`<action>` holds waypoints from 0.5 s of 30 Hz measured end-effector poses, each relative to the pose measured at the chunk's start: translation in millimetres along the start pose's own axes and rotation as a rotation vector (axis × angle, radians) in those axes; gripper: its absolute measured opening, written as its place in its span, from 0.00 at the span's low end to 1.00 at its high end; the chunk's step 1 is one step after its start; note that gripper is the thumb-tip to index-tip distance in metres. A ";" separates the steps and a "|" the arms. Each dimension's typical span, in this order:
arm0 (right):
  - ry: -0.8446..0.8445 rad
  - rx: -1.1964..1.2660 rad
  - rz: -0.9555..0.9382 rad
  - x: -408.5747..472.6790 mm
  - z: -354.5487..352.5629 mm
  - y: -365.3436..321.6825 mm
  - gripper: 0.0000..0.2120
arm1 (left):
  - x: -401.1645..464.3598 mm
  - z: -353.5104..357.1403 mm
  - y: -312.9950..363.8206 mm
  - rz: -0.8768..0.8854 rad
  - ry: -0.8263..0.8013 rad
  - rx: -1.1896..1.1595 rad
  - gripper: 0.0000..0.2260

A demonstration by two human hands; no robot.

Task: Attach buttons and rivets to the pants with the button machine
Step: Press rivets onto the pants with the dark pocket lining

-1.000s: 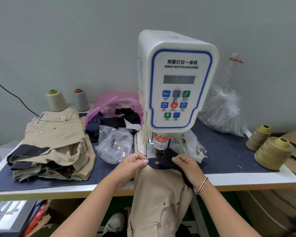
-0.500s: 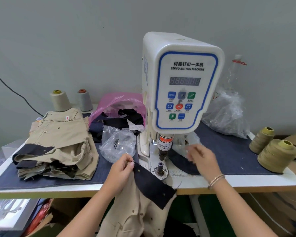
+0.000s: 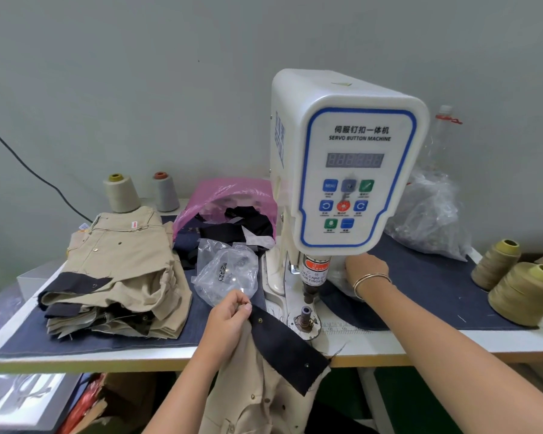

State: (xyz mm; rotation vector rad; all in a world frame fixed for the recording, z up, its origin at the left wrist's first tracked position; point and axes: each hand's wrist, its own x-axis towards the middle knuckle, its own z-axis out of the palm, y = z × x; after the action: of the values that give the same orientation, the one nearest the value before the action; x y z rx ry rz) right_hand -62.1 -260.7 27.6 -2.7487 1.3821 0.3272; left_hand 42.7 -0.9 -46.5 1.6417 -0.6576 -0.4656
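The left hand (image 3: 232,311) is pinching the top corner of the dark flap (image 3: 287,346) on the pants (image 3: 257,396), thumb and forefinger pressed together on the cloth. It is keeping the flap just at seven o'clock of the machine's lower die (image 3: 304,314), probably so the next spot can be slid over the post without hunting for it. The pants themselves are hanging off the front edge of the surface (image 3: 420,346), most of the khaki drooping below it; a few studs are already showing on the flap and down the front.

The right hand (image 3: 365,267) is reaching to about three o'clock of the machine (image 3: 348,164), behind the punch (image 3: 314,277), into a clear bag (image 3: 339,277) lying there. That looks like a fetch for the next button or rivet, though the fingers are hidden by the machine head and the plastic, so I cannot tell whether they are spread or closing on anything.

A folded stack of khaki pants (image 3: 119,270) is sitting at nine o'clock, seemingly out of the way of the die. Another clear bag (image 3: 226,274) of small metal parts is lying between the stack and the machine, near the left hand.
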 end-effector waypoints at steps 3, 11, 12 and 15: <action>-0.038 -0.063 -0.001 1.4 2.6 -1.7 0.15 | -0.6 0.1 0.4 0.001 0.000 0.001 0.09; 0.112 -0.072 -0.062 7.4 13.0 2.4 0.10 | -0.2 -0.2 0.9 -0.020 -0.014 -0.012 0.08; 0.112 -0.075 -0.066 8.5 12.7 1.8 0.10 | -0.5 -0.3 1.1 -0.022 -0.015 -0.017 0.08; 0.120 -0.076 -0.080 10.2 14.5 2.7 0.11 | -1.4 -0.3 2.6 -0.025 -0.011 -0.024 0.08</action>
State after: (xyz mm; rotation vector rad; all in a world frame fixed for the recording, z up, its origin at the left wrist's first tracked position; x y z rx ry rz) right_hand -60.8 -268.4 11.4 -2.9203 1.3057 0.2182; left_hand 41.5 0.0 -43.9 1.6275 -0.6383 -0.4993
